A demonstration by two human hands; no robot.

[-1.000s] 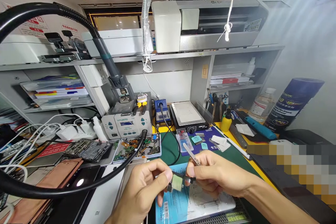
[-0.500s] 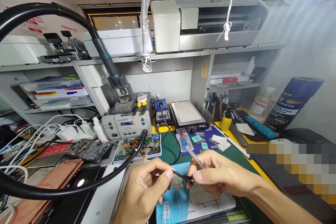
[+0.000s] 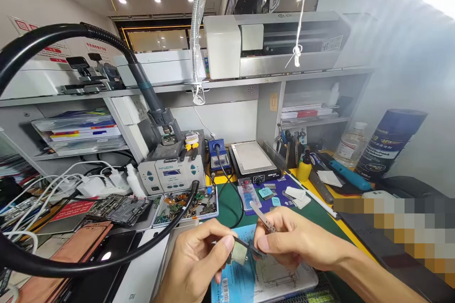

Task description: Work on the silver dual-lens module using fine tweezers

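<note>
Overhead, shelves (image 3: 227, 85); under right hand (image 3: 298, 241), mat (image 3: 230, 201)

Pinches a small silver part (image 3: 239, 253) in the left grip (image 3: 194, 262), thumb and forefinger closed on its left edge. Takes the part's black flex strip (image 3: 249, 245) at the fingertips of the right grip (image 3: 295, 241), with metal tweezers (image 3: 262, 215) tucked into that same grip and pointing up and away. Holds both above a blue printed sheet (image 3: 231, 286) on the green surface (image 3: 227, 201). Behind, shows a tray of loose boards (image 3: 185, 203), a grey rework station (image 3: 172, 170) and a black hose (image 3: 71, 265) arcing across the left.
</note>
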